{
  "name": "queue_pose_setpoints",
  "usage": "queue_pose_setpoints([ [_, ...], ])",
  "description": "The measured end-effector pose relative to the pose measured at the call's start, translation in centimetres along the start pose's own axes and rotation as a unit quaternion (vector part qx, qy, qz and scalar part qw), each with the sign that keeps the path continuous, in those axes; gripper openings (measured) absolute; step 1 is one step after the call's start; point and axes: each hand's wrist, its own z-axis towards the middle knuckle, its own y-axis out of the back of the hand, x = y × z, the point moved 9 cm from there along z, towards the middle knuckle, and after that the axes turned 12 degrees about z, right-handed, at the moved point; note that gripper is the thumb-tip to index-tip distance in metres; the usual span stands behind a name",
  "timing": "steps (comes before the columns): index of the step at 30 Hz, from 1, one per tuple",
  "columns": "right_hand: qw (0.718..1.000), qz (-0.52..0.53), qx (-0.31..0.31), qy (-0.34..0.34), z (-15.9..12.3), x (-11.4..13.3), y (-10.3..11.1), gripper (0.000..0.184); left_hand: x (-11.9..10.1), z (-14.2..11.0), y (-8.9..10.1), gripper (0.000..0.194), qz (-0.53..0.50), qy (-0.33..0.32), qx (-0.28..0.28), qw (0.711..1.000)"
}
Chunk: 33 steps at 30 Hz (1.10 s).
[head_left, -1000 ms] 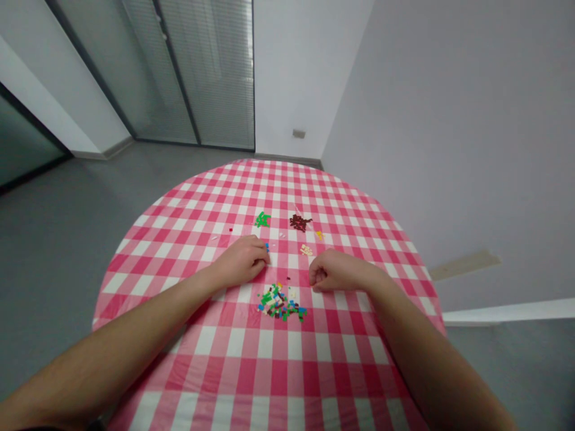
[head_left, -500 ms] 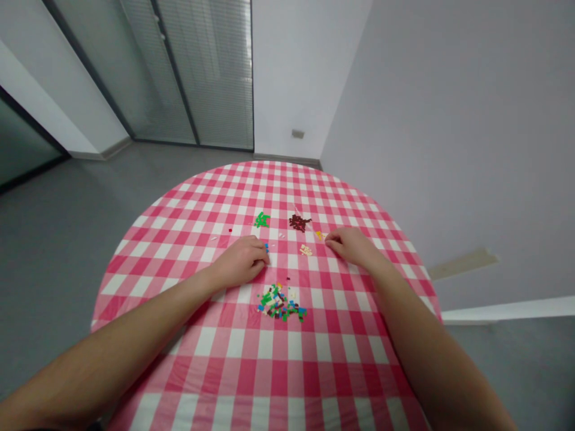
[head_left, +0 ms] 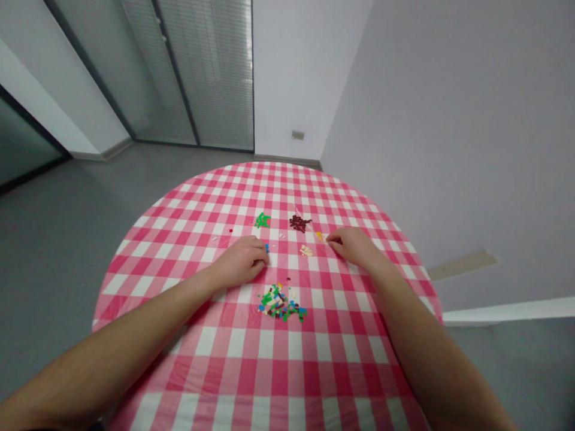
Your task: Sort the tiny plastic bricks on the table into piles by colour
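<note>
My left hand (head_left: pixel 243 261) rests on the tablecloth with its fingers curled, right beside a few blue pieces (head_left: pixel 267 248) that it partly covers. My right hand (head_left: pixel 353 245) is closed in a pinch at the table, its fingertips next to small yellow pieces (head_left: pixel 319 236); whatever lies between them is too small to make out. Between the hands is a group of cream pieces (head_left: pixel 306 250). Farther back lie a green pile (head_left: pixel 262 220) and a dark brown pile (head_left: pixel 299 223). Nearer me spreads a mixed pile of small coloured building pieces (head_left: pixel 279 303).
A red-and-white checked cloth (head_left: pixel 269 377) covers the round table. One red piece (head_left: pixel 230 230) and a few pale bits (head_left: pixel 214 238) lie beyond my left hand. A wall (head_left: pixel 449 120) stands to the right, with glass panels (head_left: pixel 211 78) behind the table at left.
Both hands stay almost where they were, and the piles look the same. Only a very slight shift of the whole view shows.
</note>
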Motion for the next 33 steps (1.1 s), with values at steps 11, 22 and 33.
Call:
queue_pose_setpoints([
  [11, 1.000, 0.001, -0.009, 0.014, 0.1, 0.0, -0.2, 0.025, 0.1, 0.0, -0.1, 0.027, -0.006, 0.005, 0.003, 1.000],
  [22, 0.996, 0.052, -0.067, 0.001, 0.7, -1.1, 0.3, 0.022, 0.1, -0.1, 0.1, 0.027, -0.011, 0.007, -0.004, 1.000],
  [33, 0.988, 0.096, -0.117, -0.003, 0.6, -1.3, 0.8, 0.020, -0.2, -0.2, 0.2, 0.027, -0.020, -0.005, 0.004, 1.000],
])
